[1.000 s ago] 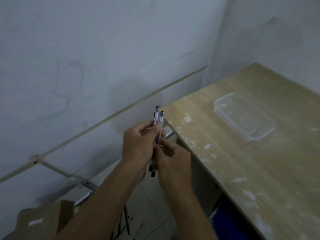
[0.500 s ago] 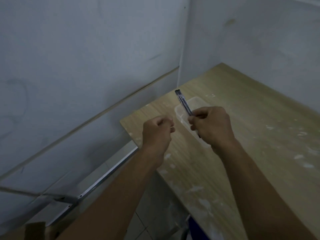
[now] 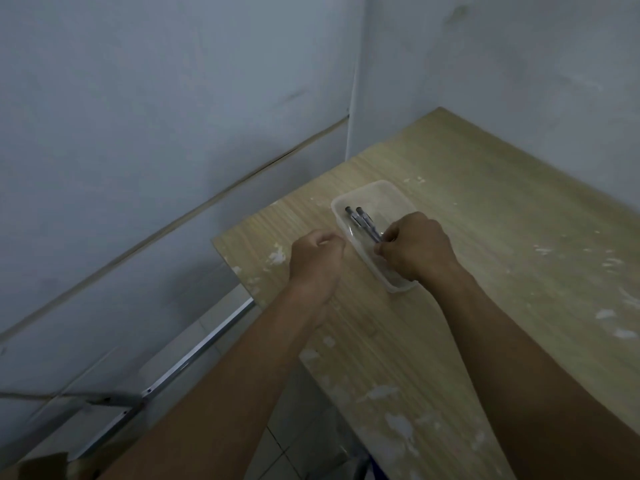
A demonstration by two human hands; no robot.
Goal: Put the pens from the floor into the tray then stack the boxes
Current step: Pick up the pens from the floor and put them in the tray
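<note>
In the head view, a clear plastic tray (image 3: 375, 195) is seen lying on the wooden table (image 3: 485, 237), near its left edge and not far from the corner of the room. Two pens (image 3: 362, 221) are held inside the tray, side by side and slanted, their dark far ends pointing toward the tray's far-left corner. Their near ends are pinched by the curled fingers of the right hand (image 3: 415, 251), which is lowered over the tray's near half. Whether the pens already touch the tray floor cannot be told.

The left hand (image 3: 317, 261) is held clenched just left of the tray, above the table edge; nothing is seen in its fist.

The tray is shown as a shallow, translucent rectangle with rounded corners and a thin raised rim. The pens are slim, with clear or greyish barrels and dark caps. The tabletop is a pale wood-grain laminate, flecked and smeared with white patches like dried paint or plaster.

The table is set into a corner of pale grey-blue walls (image 3: 173, 116). A thin light strip (image 3: 221, 199) is run diagonally along the left wall. Below the table edge, a metal bar (image 3: 194, 351) and pale floor tiles (image 3: 304, 427) are visible. A brown cardboard piece (image 3: 34, 465) is cut off at the lower left corner.
</note>
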